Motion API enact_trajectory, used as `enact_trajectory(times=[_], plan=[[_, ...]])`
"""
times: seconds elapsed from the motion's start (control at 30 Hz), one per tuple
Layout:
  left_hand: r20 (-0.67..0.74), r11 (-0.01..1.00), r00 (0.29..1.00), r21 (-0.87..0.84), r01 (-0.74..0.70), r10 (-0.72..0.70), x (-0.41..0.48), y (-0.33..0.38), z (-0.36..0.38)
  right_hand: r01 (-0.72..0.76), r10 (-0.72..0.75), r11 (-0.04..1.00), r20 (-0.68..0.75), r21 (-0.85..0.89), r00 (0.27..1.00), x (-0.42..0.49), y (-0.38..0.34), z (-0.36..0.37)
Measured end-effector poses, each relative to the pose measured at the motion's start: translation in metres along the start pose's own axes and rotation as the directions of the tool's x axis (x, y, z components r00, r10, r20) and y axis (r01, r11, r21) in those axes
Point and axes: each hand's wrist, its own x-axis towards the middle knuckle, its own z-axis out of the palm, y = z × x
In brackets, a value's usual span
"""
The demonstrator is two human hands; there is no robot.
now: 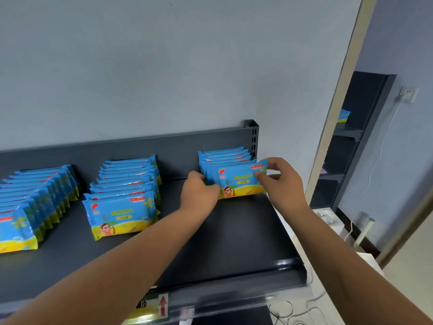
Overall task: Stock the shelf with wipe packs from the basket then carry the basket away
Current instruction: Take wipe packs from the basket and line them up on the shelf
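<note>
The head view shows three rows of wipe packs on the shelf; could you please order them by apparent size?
1. Left row, though cut by the frame edge.
2. Middle row.
3. Right row, set farther back, so distance may shrink it.

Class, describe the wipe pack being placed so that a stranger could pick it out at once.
Find the dark grey shelf with three rows of blue-and-yellow packs. Go to the rightmost row, beside the slotted post. The pack stands at its front, the only one held by left grip and right grip.
</note>
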Motion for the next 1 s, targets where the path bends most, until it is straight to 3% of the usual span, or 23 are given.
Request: enact_trajectory(times=[0.2,0.5,0.57,0.67,0.73,0.83,0.9,1.0], plan=[[-0.025,0.998,1.0,-0.056,-0.015,0.014,-0.005,0.0,0.0,-0.066,0.067,0.997,0.032,-0.042,0.997,0.004,0.003,0.005],[-0.109,0.992,0.986,0.002,-0.128,0.127,-0.008,-0.01,-0.001,-0.018,0.031,0.994,0.11,-0.11,0.993,0.0,-0.001,0.011],[-0.102,0.991,0.986,0.023,-0.13,0.132,-0.007,-0.012,-0.001,0.004,0.017,0.985,0.117,-0.175,0.993,-0.002,-0.005,0.01],[-0.115,0.979,0.977,0.122,-0.163,0.177,-0.01,-0.01,-0.006,0.05,-0.005,0.914,0.112,-0.404,0.994,-0.008,-0.017,0.002],[-0.111,0.93,0.942,0.231,-0.287,0.318,-0.018,-0.001,-0.012,0.131,-0.084,0.834,0.111,-0.535,0.99,-0.017,-0.032,-0.009],[0.029,0.768,0.865,0.445,-0.46,0.502,-0.04,0.012,-0.035,0.295,-0.192,0.725,0.229,-0.622,0.954,-0.036,-0.058,-0.019],[0.062,0.689,0.844,0.546,-0.476,0.533,-0.054,0.016,-0.056,0.356,-0.164,0.667,0.336,-0.654,0.927,-0.05,-0.07,-0.014],[-0.024,0.592,0.821,0.705,-0.391,0.571,-0.073,0.01,-0.085,0.476,-0.213,0.586,0.442,-0.656,0.872,-0.068,-0.08,0.012]])
